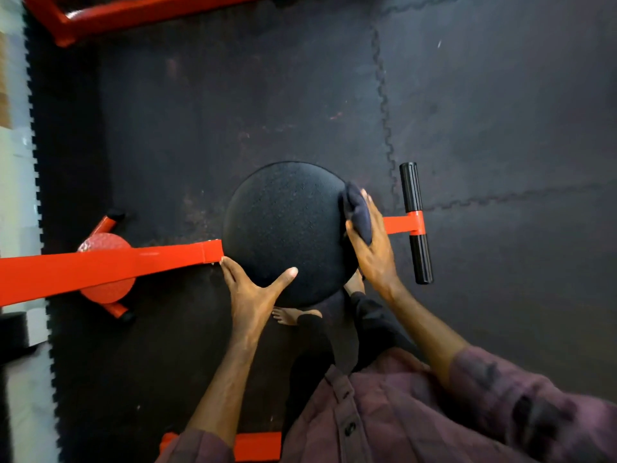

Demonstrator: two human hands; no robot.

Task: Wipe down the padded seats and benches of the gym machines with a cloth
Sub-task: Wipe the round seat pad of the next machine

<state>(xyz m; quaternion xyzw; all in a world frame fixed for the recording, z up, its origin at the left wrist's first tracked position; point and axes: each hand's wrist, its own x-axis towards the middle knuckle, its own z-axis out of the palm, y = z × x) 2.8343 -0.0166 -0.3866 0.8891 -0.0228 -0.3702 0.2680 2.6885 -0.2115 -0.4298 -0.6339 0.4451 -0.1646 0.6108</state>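
Black interlocking rubber mats (467,111) cover the floor, their toothed seams running across the far and right side, and a pale strip of floor (16,195) shows along the left edge. Over the mats a red steel frame (110,265) reaches in from the left, with a red disc-shaped base (107,289) under it, and carries on to the right as a short red arm (404,223) ending in a black crossbar handle (415,222). Another red frame (133,15) lies at the far left corner. In the middle of the frame sits the round black padded seat (287,232), its surface finely textured. The person stands just near of it in a dark plum shirt (417,412), one bare foot (290,315) visible under the seat's near edge. The left hand (253,289) rests spread on the seat's near-left rim, fingers straight, thumb stretched across the pad, holding nothing. The right hand (374,242) presses a bunched dark cloth (359,212) against the seat's right edge, fingers curled round it.
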